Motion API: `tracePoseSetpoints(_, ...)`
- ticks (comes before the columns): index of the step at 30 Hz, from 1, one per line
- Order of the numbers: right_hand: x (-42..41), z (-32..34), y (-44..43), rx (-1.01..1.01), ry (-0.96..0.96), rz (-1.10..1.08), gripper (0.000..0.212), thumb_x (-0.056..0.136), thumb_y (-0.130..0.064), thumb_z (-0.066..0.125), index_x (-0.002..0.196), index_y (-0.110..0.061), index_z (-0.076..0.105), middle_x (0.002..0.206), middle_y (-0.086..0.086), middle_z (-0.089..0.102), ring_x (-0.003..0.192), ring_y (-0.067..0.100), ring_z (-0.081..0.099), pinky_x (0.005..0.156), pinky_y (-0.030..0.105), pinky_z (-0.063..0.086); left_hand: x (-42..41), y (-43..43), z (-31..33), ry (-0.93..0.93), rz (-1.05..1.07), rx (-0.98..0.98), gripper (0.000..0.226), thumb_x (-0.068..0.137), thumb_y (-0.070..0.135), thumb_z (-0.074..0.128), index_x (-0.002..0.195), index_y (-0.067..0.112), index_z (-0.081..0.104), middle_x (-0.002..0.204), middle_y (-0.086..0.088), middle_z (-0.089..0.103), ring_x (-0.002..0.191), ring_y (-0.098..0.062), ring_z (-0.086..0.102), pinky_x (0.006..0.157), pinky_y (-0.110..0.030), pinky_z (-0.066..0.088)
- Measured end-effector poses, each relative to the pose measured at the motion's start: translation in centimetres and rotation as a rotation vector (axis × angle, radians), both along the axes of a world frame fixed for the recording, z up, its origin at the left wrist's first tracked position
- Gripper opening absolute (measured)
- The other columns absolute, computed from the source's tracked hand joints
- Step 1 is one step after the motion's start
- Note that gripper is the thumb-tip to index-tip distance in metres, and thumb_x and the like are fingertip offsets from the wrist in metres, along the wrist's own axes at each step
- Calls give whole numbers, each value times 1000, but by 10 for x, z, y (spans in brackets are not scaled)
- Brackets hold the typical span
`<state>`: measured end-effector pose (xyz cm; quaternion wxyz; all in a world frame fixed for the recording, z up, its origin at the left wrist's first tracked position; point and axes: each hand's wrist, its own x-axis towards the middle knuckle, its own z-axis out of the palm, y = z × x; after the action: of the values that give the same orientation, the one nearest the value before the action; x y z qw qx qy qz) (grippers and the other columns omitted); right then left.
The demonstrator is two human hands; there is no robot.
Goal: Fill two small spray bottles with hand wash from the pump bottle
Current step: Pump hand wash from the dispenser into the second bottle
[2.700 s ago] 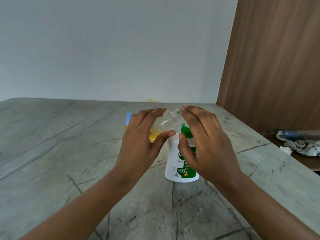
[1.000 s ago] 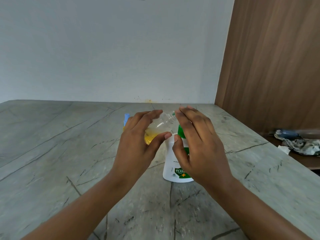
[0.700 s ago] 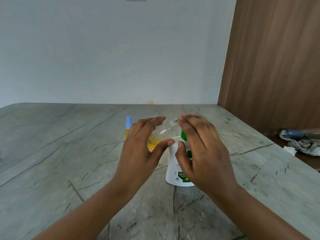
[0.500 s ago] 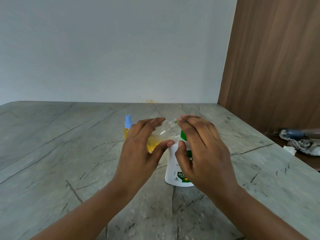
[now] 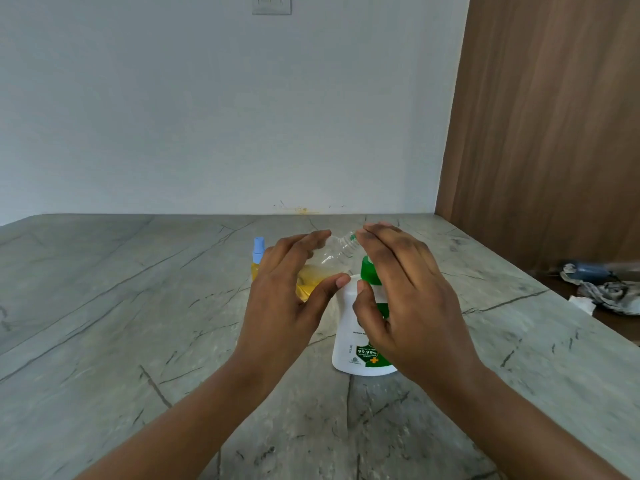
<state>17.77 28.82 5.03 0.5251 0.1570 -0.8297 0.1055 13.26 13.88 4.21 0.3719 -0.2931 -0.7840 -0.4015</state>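
The left hand [image 5: 287, 303] is wrapped around a small clear spray bottle [image 5: 325, 268], fingers over the top and thumb pressed to its near side, holding it tilted above the grey marble counter [image 5: 121, 323] with its uncapped threaded neck pointing up and to the right. Yellow liquid pools in the lower part of that bottle, beneath the fingers. Its mouth sits right at the fingertips of the right hand [image 5: 408, 306], which is curved over the top of the white pump bottle [image 5: 356, 341] — the palm and fingers cover the pump head, so only a patch of the green collar shows between thumb and forefinger. Whether the right hand is pressing the pump or merely resting on it cannot be told; the fingers are bent but loosely spread. The pump bottle stands upright on the counter directly under and slightly in front of that hand, its green label facing the camera. The two hands are close, thumbs nearly touching. Behind the left hand, partly hidden, a second small bottle with a pale blue cap [image 5: 258, 258] stands upright, yellow liquid in it too. Far right, off the counter, lies a crumpled cloth [image 5: 609, 292].
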Motion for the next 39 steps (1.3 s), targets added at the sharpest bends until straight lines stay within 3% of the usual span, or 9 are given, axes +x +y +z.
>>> tracePoseSetpoints(6,-1,2,2,23,-5,-15,44,85,-23,47,122,0,57,122,14,59,116,19,44,88,21,38,-1,1,1,16,5,8,46,82,47,60,123,27,54,110,21,49,100,15,46,83,-3,36)
tracePoseSetpoints(11,0,1,-1,29,-4,-41,44,83,-21,51,123,-1,55,122,14,58,117,19,42,88,20,37,-1,1,0,31,-21,14,45,83,46,56,123,26,53,107,32,44,101,16,46,82,-3,36)
tracePoseSetpoints(19,-3,-7,-3,-3,10,-8,42,80,-12,64,119,2,58,119,15,59,117,22,44,101,17,28,-3,0,-7,28,-10,-12,45,84,45,56,124,25,53,107,30,44,100,11,46,84,-3,34)
tracePoseSetpoints(23,-3,-9,-4,2,14,-5,39,79,-12,61,116,2,60,115,14,61,114,22,46,98,21,32,-2,-1,-12,15,-15,-14,45,85,44,56,124,23,53,111,17,50,103,2,49,85,-7,37)
tracePoseSetpoints(28,-2,-7,-3,-4,6,5,38,81,-15,55,115,2,61,114,14,62,112,22,49,95,21,34,-2,-1,-11,8,-8,-18,45,85,45,55,124,22,54,113,15,52,103,-2,51,85,-11,39)
tracePoseSetpoints(33,-1,-5,-3,3,-6,1,41,79,-17,60,116,1,60,114,13,61,112,20,47,89,20,39,-1,-1,-8,-3,2,-19,45,84,44,58,124,24,54,110,16,51,102,-2,51,84,-7,37)
tracePoseSetpoints(39,1,4,-1,-10,-5,21,40,84,-20,49,117,1,59,115,14,60,110,20,46,88,21,36,0,0,-1,10,14,-10,46,83,44,59,124,23,55,110,15,51,100,3,49,85,-3,35)
